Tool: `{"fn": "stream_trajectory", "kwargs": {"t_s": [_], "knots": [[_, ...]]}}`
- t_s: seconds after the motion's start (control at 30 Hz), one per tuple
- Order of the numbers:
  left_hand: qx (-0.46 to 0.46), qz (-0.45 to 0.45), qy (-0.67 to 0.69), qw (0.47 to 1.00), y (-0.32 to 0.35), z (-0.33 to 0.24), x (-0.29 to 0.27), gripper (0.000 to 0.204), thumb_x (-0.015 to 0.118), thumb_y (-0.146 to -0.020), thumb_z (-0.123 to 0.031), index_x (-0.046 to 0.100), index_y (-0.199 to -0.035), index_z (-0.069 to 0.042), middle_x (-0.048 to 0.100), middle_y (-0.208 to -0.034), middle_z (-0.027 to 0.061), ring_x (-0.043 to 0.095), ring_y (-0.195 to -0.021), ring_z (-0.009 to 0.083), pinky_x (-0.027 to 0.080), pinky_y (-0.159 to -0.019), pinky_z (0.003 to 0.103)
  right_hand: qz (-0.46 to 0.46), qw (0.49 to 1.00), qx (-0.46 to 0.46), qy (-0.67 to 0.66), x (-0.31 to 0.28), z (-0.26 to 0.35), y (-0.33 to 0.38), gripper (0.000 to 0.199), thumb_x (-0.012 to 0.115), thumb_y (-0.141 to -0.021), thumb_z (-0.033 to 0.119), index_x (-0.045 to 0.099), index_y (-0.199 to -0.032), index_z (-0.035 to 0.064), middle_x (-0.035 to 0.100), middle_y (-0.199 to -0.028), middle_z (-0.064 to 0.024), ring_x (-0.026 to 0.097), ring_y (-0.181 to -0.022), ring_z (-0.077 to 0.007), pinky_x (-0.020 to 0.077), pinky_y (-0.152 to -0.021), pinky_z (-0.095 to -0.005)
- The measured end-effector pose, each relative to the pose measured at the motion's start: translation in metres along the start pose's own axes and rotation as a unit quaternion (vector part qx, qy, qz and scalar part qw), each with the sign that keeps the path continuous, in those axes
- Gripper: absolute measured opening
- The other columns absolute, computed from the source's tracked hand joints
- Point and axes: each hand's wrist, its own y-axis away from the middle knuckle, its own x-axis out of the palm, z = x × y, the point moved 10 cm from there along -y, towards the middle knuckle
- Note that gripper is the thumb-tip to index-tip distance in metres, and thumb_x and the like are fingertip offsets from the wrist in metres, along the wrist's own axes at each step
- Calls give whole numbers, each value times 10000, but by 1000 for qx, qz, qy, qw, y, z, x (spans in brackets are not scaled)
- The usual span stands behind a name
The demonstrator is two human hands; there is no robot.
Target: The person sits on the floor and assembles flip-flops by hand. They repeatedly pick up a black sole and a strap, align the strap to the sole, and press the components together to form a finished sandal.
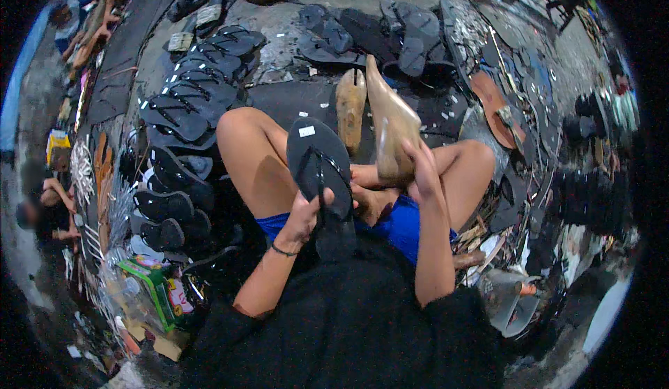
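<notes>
My left hand grips a black flip-flop with a glossy strap and a small white sticker near its toe end. The flip-flop stands up, toe away from me, over my left thigh. In my right hand is a shiny beige foot-shaped last, held by its thick end with the narrow toe pointing away. A second last, a worn wooden one with a slot at its tip, lies between my knees just left of the held one. Flip-flop and held last are apart.
Rows of black flip-flops line my left side. More black sandals lie ahead. A brown sole lies at right, near a clear plastic container. A green box sits at lower left. Another person is at far left.
</notes>
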Motion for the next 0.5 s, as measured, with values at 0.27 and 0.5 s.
{"fn": "stream_trajectory", "kwargs": {"t_s": [0.27,0.5], "knots": [[92,-38,68,993,-31,-43,-29,686,384,-975,-553,458,-1330,29,580,-1230,126,575,-1107,202,454,-968,344,152,976,98,125,63,11,160,645,643,-852,287,413,-1336,-72,586,-1207,-169,587,-1104,-236,464,-957,-353],[110,-136,57,983,12,-10,-33,905,144,-909,-730,426,-1358,4,547,-1291,180,557,-1160,261,443,-1005,382,129,778,-256,559,142,13,152,671,684,-821,243,407,-1339,-79,536,-1248,-270,544,-1125,-395,455,-961,-417]]}}
